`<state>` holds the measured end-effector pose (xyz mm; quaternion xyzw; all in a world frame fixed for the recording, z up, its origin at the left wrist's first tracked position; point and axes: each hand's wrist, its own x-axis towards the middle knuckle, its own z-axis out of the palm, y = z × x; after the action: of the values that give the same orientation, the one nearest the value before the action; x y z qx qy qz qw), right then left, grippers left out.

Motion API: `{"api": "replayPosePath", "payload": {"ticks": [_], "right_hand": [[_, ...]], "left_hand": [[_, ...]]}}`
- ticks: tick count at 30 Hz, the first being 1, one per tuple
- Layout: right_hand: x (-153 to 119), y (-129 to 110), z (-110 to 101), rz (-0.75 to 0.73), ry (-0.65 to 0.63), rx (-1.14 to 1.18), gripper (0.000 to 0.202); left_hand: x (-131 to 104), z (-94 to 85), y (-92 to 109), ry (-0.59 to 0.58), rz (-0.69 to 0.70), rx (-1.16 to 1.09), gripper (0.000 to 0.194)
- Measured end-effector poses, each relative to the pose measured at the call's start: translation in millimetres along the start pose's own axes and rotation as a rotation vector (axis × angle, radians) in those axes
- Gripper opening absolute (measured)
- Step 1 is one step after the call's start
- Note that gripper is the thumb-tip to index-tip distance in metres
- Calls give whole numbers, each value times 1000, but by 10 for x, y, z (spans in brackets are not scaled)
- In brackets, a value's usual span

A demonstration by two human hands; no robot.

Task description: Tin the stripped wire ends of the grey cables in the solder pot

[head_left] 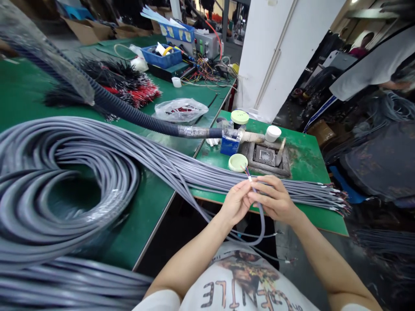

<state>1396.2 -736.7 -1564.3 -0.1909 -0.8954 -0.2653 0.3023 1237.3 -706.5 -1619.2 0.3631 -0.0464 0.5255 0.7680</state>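
Now pinching one grey cable [261, 216] between both hands, left hand [236, 202] and right hand [275, 199] closed on its stripped end, lower centre of frame, just over the counter [304, 162] front edge; gap below, cable bundle [201, 175] crowding left.

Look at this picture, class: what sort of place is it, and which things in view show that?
Probably a cable assembly workshop. Coils of grey cable cover a green workbench, both hands hold one cable's stripped end, and bundled wires lie behind.
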Motion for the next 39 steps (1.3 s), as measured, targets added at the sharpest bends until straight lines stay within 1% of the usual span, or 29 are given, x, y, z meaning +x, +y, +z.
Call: {"api": "replayPosePath", "payload": {"ticks": [2, 4, 7, 9, 10, 13, 14, 15, 16, 18, 19, 20, 21, 22, 23, 24, 27, 28, 29, 31, 34, 36, 39], "right_hand": [[68, 54, -26, 100, 119, 57, 36], [175, 129, -75, 281, 255, 90, 29], [374, 293, -117, 531, 389, 114, 23], [495, 431, -82, 612, 414, 157, 25], [546, 501, -45, 628, 413, 187, 26], [663, 678, 108, 649, 374, 256, 29], [695, 719, 159, 653, 352, 269, 30], [727, 751, 205, 653, 331, 276, 30], [758, 774, 245, 649, 310, 276, 30], [815, 807, 309, 635, 272, 256, 30], [839, 822, 335, 629, 257, 242, 30], [859, 839, 361, 626, 243, 228, 30], [875, 860, 386, 629, 233, 219, 30], [886, 883, 412, 636, 224, 213, 31], [894, 908, 437, 644, 219, 210, 31], [899, 933, 463, 650, 215, 208, 32], [908, 989, 525, 634, 192, 185, 31], [913, 998, 540, 620, 183, 168, 30], [918, 1003, 553, 607, 176, 146, 29], [931, 1004, 569, 584, 160, 93, 27], [950, 1004, 583, 553, 128, 27, 24], [957, 1008, 592, 541, 104, 2, 24], [963, 1013, 609, 544, 80, -19, 24]], "left_hand": [[-43, 46, 28, 47, 64, 99, 35], [-109, 107, 87, 71, 136, 290, 33], [-227, 206, 223, -1, 271, 726, 22], [-296, 256, 308, -72, 393, 946, 19], [-325, 273, 339, -101, 452, 1004, 21], [-394, 291, 369, -183, 582, 1055, 24], [-415, 291, 360, -238, 600, 1053, 24], [-434, 289, 343, -321, 596, 1043, 23], [-450, 287, 318, -433, 562, 1025, 23], [-461, 280, 243, -684, 429, 999, 24], [-451, 272, 193, -787, 361, 1006, 25], [-427, 257, 137, -856, 316, 1030, 27], [-390, 233, 77, -888, 305, 1068, 29], [-340, 198, 17, -880, 329, 1109, 30], [-282, 151, -39, -835, 376, 1142, 31], [-218, 94, -89, -754, 430, 1156, 30], [-37, -114, -186, -437, 578, 1154, 29], [10, -183, -204, -370, 624, 1182, 29], [48, -246, -218, -341, 665, 1240, 29], [98, -342, -239, -361, 708, 1421, 29], [125, -408, -264, -426, 678, 1674, 31], [131, -418, -272, -445, 664, 1762, 31], [136, -419, -272, -448, 676, 1791, 30]]}}
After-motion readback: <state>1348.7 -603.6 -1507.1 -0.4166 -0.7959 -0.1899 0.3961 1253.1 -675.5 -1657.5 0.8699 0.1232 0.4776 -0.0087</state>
